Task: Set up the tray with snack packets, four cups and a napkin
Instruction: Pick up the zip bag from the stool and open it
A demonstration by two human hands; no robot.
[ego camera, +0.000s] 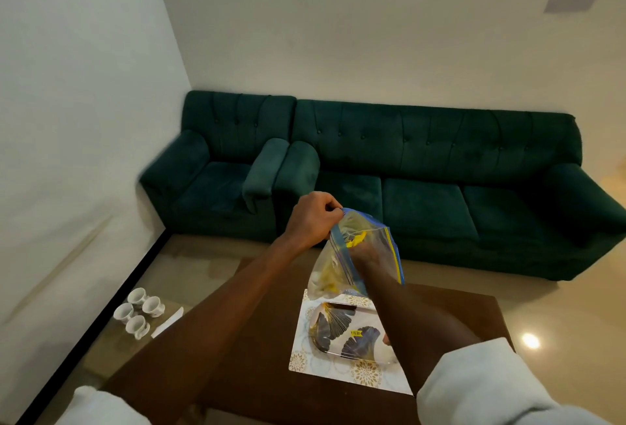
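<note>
Above the dark wooden coffee table (254,374), held in the air: one clear zip-lock bag (379,245) with a blue seal strip, mouth open; contents, yellow snack packets (327,280) bunched toward the bottom; their number cannot be counted through the plastic, and no print on them can be read.

Left hand (313,218): thumb and curled fingers pinch the bag's upper rim. Right hand (364,253): pushed into the bag through its mouth and seen only through the film; whether its fingers are closed on a packet cannot be told.

On the table, directly beneath the bag: one clear tray (338,335); three dark blue-and-gold fan-shaped leaf motifs visible on it; one yellow price sticker (355,333), figures too small to read with certainty. Under the tray: one white placemat (303,362) with gold floral medallions.

Left of the table, on the pale surface near the wall's black base strip: four white handled cups (137,311), mouths up, clustered close together; one white folded napkin (167,321) just beside them, on the side nearer the table.

Behind the table, against the white wall: one green tufted armchair (216,170); one green three-seat sofa (440,187), touching the armchair.
</note>
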